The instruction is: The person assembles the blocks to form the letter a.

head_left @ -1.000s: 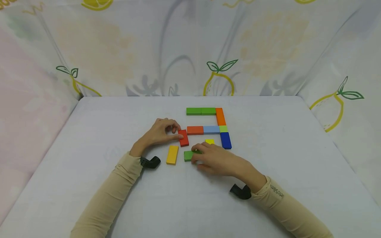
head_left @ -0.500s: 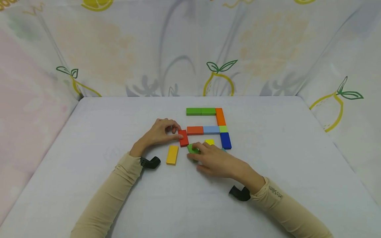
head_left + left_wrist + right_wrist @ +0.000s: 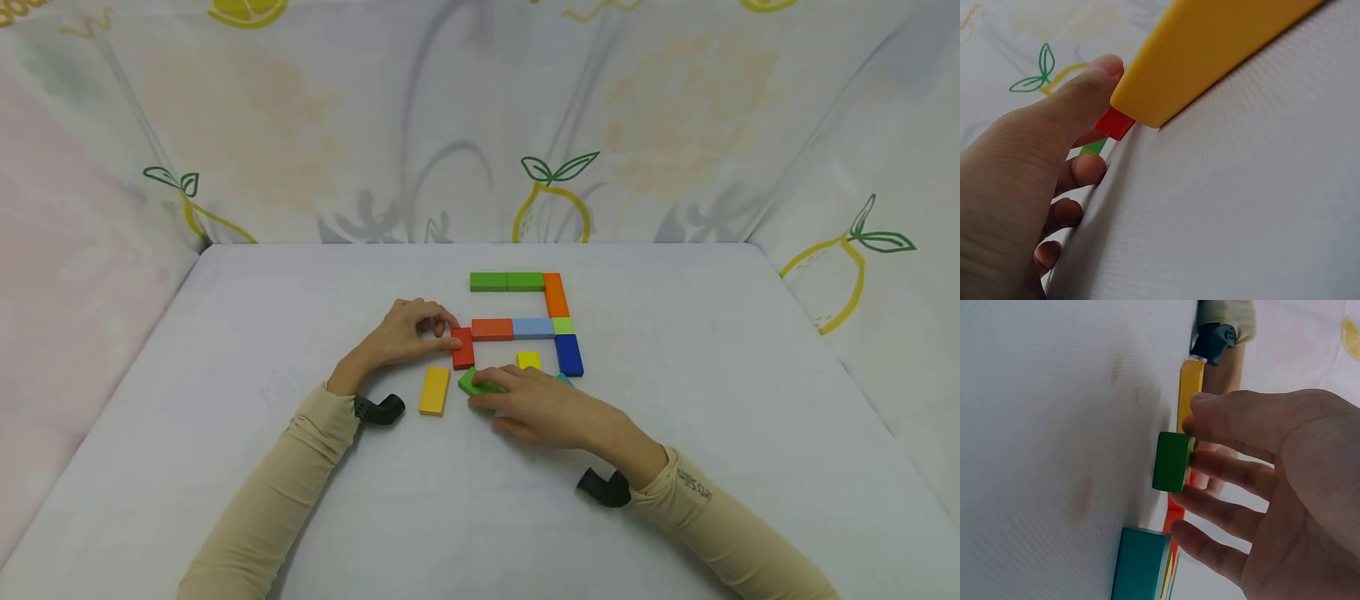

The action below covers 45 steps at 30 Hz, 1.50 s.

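My left hand [image 3: 408,333] pinches a red block [image 3: 463,354] between thumb and forefinger; the block lies flat, its long side pointing away from me. In the left wrist view a yellow block [image 3: 1210,56] hides most of the red block [image 3: 1115,124]. My right hand [image 3: 543,404] reaches over a green block [image 3: 468,383], which sits askew just below the red one. The right wrist view has the fairly straight fingers at this green block [image 3: 1172,461], the middle fingertip on its top and the thumb apart from it.
Beyond the hands, two green blocks [image 3: 506,282], an orange block [image 3: 556,296], an orange-red [image 3: 491,329], a light blue [image 3: 532,328], a lime [image 3: 562,325] and a dark blue block [image 3: 569,356] join up. A small yellow block [image 3: 528,359] and a teal block [image 3: 1141,562] lie by the right hand.
My right fingers have turned the green block from lying sideways to a slant and shifted it slightly towards the left. The left hand stays at the red block, which has straightened a little.
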Each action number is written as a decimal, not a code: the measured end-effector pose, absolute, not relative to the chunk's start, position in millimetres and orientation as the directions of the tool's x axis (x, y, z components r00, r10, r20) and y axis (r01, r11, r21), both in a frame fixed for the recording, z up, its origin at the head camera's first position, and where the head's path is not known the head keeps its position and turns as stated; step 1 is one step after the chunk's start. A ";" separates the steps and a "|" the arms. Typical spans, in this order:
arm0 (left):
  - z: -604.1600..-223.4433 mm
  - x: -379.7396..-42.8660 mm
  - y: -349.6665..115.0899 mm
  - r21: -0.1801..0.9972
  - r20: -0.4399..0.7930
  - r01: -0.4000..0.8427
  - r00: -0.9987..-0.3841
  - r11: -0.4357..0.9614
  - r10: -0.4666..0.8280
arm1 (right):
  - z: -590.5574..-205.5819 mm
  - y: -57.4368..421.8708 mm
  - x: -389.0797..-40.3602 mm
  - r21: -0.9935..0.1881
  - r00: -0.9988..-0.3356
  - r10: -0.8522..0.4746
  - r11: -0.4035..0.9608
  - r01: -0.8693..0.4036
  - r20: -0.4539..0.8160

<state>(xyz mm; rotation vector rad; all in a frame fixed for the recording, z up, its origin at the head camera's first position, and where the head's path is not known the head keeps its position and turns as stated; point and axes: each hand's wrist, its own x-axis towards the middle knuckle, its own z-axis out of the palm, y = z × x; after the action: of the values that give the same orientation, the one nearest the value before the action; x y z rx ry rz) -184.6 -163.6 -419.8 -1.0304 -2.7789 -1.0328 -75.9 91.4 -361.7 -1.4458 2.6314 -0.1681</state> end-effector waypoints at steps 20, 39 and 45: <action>-421.1 -186.3 -163.8 0.577 0.240 0.597 -0.776 0.557 0.583 | -362.9 90.4 -76.2 -0.195 -0.550 -0.832 0.552 -0.811 -0.067; -418.7 -185.4 -163.9 0.587 0.229 0.583 -0.786 0.562 0.575 | -365.4 86.9 -74.9 -0.136 -0.566 -0.821 0.571 -0.810 -0.077; -418.2 -184.1 -163.5 0.586 0.230 0.580 -0.788 0.565 0.571 | -365.9 86.7 -73.3 -0.138 -0.569 -0.819 0.574 -0.807 -0.077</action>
<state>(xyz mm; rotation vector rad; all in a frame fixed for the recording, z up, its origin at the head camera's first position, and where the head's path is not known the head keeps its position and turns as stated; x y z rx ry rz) -184.1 -163.5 -418.2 -1.0179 -2.7669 -1.0448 -73.3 86.7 -365.9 -1.3860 2.6676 -0.1320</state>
